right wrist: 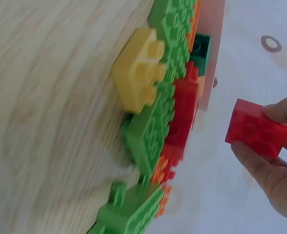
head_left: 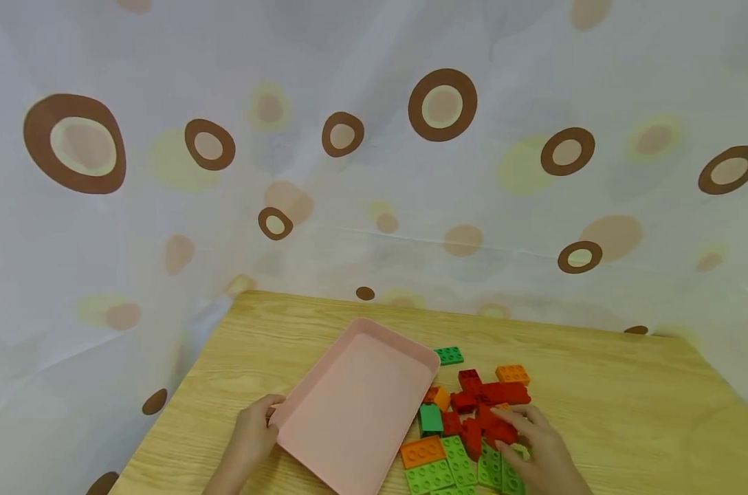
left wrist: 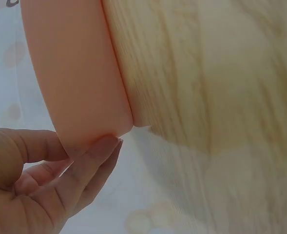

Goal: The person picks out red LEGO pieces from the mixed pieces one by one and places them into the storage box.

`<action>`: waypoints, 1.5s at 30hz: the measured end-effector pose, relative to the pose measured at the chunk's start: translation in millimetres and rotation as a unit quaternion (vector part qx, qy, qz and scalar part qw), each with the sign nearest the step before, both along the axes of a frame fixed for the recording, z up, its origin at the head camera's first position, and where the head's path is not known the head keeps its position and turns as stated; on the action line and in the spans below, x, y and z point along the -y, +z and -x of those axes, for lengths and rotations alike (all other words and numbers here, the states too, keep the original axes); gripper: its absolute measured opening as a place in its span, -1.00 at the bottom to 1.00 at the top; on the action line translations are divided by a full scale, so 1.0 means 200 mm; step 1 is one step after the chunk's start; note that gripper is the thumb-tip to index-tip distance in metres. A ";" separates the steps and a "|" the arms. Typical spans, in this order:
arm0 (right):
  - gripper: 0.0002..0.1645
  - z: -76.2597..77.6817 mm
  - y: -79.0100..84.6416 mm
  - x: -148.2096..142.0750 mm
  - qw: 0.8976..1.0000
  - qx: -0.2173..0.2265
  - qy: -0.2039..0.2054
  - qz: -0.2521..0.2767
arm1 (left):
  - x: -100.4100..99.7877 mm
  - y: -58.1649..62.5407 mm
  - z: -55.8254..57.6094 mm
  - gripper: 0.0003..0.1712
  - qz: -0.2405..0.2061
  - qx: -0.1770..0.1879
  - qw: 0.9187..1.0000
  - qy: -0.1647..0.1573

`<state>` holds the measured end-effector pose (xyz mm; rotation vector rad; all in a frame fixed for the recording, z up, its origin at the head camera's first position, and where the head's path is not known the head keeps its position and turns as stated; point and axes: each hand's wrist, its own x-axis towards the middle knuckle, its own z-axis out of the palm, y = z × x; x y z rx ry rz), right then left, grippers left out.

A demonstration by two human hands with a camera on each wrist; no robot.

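A shallow pink tray lies at an angle on the wooden table. My left hand pinches its near left corner; the left wrist view shows the thumb and fingers on either side of the tray wall. Between the thumb and fingers of my right hand is a red toy brick, held above the pile. Beneath and beside that hand lie more red bricks, green bricks and an orange brick.
Close against the tray's right side stands a dark green brick. Farther back are another green brick and an orange one. The right wrist view shows a yellow brick. A spotted cloth hangs behind the table.
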<state>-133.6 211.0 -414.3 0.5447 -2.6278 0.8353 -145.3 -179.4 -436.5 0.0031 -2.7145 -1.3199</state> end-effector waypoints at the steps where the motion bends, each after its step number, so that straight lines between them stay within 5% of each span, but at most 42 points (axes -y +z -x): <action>1: -0.58 0.00 0.00 0.02 1.000 -0.003 0.008 0.007 | 0.00 0.00 0.00 -0.51 0.001 0.000 1.000 0.000; 9: -0.72 0.03 0.03 0.16 0.999 0.021 0.016 0.048 | 0.03 -0.04 0.01 -0.54 -0.051 -0.001 0.999 0.007; 17: -0.58 0.06 0.01 0.24 0.997 0.048 -0.020 0.057 | 0.03 -0.04 0.00 -0.53 -0.044 0.018 0.999 0.001; 24: -0.45 0.13 0.02 0.34 0.991 0.112 0.024 0.064 | 0.04 -0.04 0.00 -0.54 -0.039 0.016 0.999 -0.003; 34: -0.58 0.21 -0.01 0.55 0.988 0.103 0.076 0.087 | 0.03 -0.04 -0.01 -0.53 -0.041 0.028 0.999 -0.004; 39: -0.59 0.29 -0.07 0.68 0.976 0.152 0.124 0.097 | 0.03 -0.04 -0.01 -0.54 -0.044 0.016 0.999 -0.002; 45: -0.62 0.37 -0.17 0.82 0.975 0.158 0.148 0.044 | 0.04 -0.05 0.00 -0.56 -0.027 -0.002 1.000 -0.005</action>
